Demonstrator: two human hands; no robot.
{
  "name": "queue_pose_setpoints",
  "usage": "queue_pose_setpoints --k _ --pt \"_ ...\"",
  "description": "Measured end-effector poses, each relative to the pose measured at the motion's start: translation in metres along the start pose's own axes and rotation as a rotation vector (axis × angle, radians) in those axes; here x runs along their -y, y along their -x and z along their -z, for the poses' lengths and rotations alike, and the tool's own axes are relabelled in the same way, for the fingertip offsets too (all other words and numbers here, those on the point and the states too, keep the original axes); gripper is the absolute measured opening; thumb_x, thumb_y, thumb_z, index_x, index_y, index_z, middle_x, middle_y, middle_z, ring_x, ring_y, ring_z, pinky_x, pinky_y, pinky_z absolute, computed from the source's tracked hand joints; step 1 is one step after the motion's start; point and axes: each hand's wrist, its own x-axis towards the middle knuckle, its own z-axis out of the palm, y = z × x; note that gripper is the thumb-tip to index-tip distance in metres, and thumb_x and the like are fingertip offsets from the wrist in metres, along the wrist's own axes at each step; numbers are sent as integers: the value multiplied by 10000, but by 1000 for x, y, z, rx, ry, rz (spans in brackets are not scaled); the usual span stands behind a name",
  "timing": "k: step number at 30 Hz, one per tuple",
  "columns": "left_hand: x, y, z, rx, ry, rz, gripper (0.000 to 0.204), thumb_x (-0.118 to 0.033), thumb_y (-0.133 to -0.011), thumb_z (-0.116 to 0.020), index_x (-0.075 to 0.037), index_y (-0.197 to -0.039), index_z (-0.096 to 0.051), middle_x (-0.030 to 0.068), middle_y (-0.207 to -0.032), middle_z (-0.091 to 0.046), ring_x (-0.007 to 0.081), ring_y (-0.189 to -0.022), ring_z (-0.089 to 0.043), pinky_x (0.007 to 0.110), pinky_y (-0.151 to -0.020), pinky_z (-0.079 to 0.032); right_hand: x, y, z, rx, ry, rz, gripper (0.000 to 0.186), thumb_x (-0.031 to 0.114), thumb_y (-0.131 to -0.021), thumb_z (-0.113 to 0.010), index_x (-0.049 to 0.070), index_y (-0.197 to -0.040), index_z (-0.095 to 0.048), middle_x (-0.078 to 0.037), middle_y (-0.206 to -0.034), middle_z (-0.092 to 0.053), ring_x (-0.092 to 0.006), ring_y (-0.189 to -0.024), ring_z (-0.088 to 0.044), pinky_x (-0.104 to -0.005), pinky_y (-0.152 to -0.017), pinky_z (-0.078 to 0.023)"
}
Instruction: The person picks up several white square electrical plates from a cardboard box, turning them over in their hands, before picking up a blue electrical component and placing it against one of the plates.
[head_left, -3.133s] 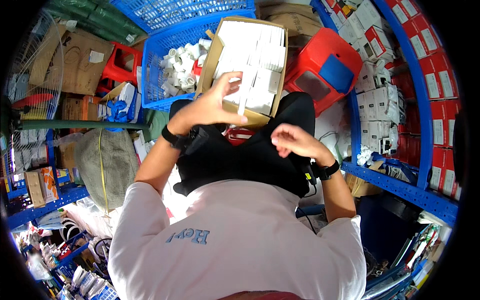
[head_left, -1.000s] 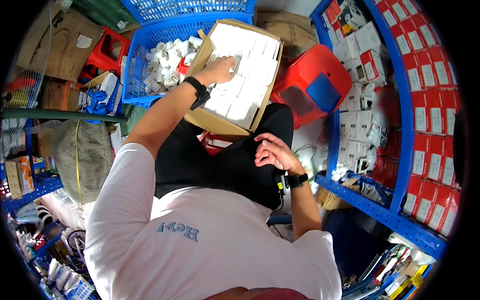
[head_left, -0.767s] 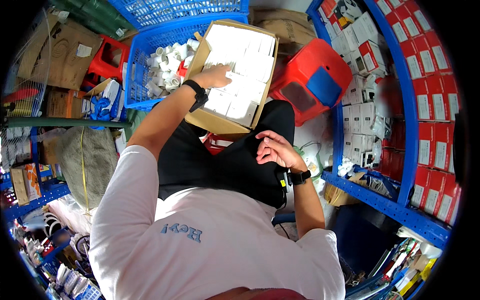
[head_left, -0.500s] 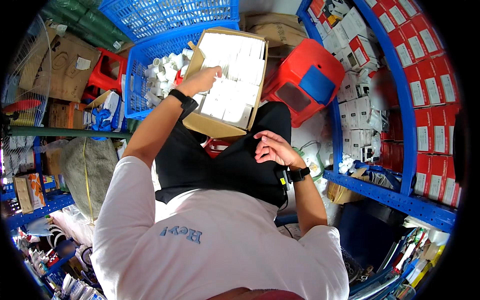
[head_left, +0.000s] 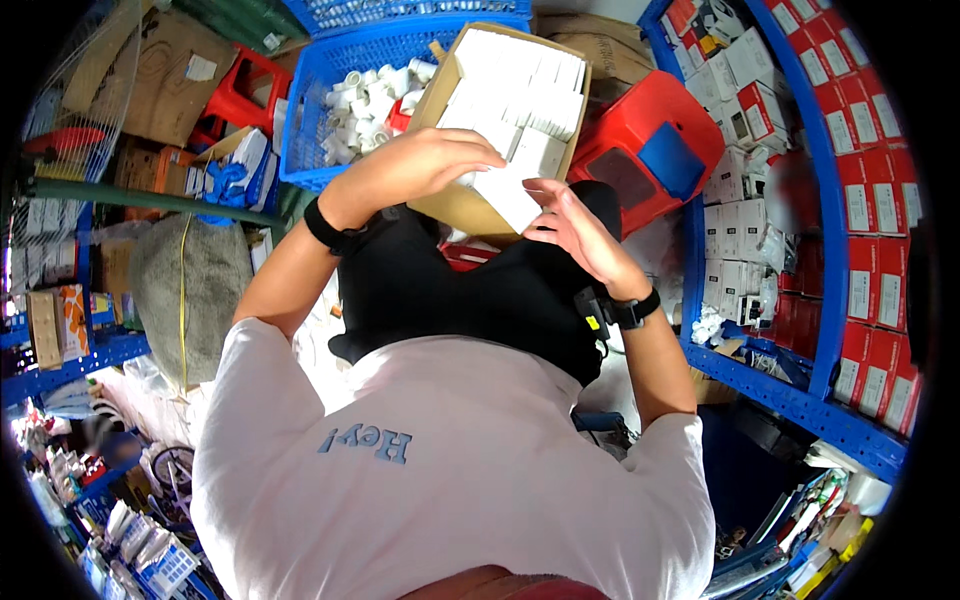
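Observation:
A flat white square plate (head_left: 508,196) is held between my two hands, above the near edge of an open cardboard box (head_left: 470,213). My left hand (head_left: 420,168) grips it from the left, fingers stretched along its upper side and thumb hidden. Thumb and fingers of my right hand (head_left: 577,228) close on the plate's right edge. Inside the box, similar white square pieces (head_left: 520,75) are packed in rows and stacks. The box rests against my legs.
Behind the box's left side stands a blue plastic crate (head_left: 305,120) of white pipe fittings (head_left: 365,105). A red stool (head_left: 650,140) is close on the right, before blue shelving (head_left: 800,250) with red-and-white boxes. A grey-brown sack (head_left: 190,290) stands at left.
My left hand has come out of the box toward me with a white plate. My right hand has risen from my lap to meet it. The view has shifted slightly.

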Motion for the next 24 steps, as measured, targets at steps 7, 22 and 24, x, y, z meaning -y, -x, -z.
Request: queue_pose_setpoints --k 7,22,24 --pt "-19 12 -7 -34 4 46 307 -43 -825 -552 -85 -1128 -582 98 -1121 -588 272 -987 -587 335 -844 -476 0 -1 -23 121 -18 -54 613 350 -898 -479 24 -1357 -234 -149 -1301 -395 -275 -1106 -511 -375 -928 -413" --pt "-48 14 -62 -107 657 156 959 -265 -655 -805 -9 -1360 -207 156 -1331 -329 254 -1245 -356 384 -1035 -306 2 23 -31 -77 495 627 1022 35 -611 -769 43 -1387 -103 -210 -1418 -255 -296 -1333 -245 -391 -1085 -183" --pt "-43 17 -70 -137 747 161 956 -232 -663 -802 -21 -1367 -189 155 -1327 -334 252 -1244 -357 386 -1029 -312 0 23 -35 -100 474 599 1014 53 -631 -765 43 -1391 -94 -221 -1418 -231 -310 -1328 -246 -406 -1093 -166"
